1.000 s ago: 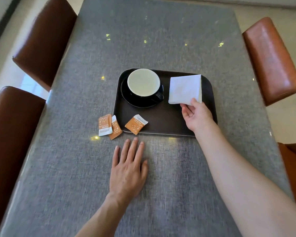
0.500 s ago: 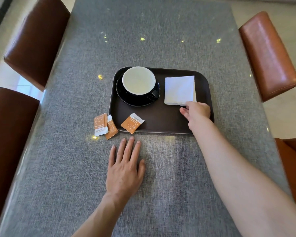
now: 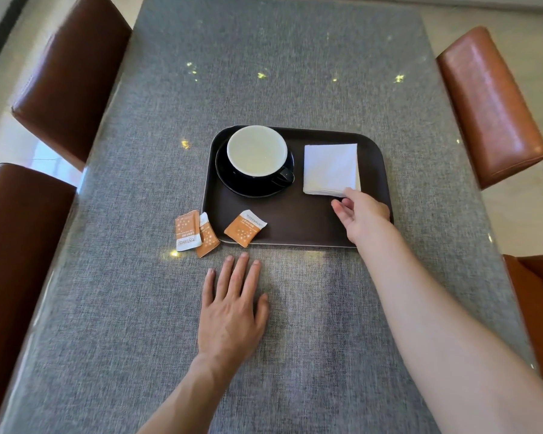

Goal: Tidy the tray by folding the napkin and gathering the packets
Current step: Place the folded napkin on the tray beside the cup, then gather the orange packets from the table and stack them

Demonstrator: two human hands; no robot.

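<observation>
Item one: our right hand (image 3: 362, 214), fingers loosely curled, a fingertip touching the near corner of the napkin (image 3: 330, 169); whether it pinches or merely rests we cannot tell. Likely it is settling the fold flat. The napkin lies just beyond that hand on the tray (image 3: 298, 227): white, squared, layered edges showing along its near side.

Item two: our left hand (image 3: 231, 311), spread flat on the table (image 3: 107, 324), holding nothing, probably steadying us.

Item three: packets, orange and white. Two (image 3: 195, 234) overlap on the table just beyond the left fingertips; one (image 3: 245, 227) sits across the tray's near rim. None gathered yet.
</observation>
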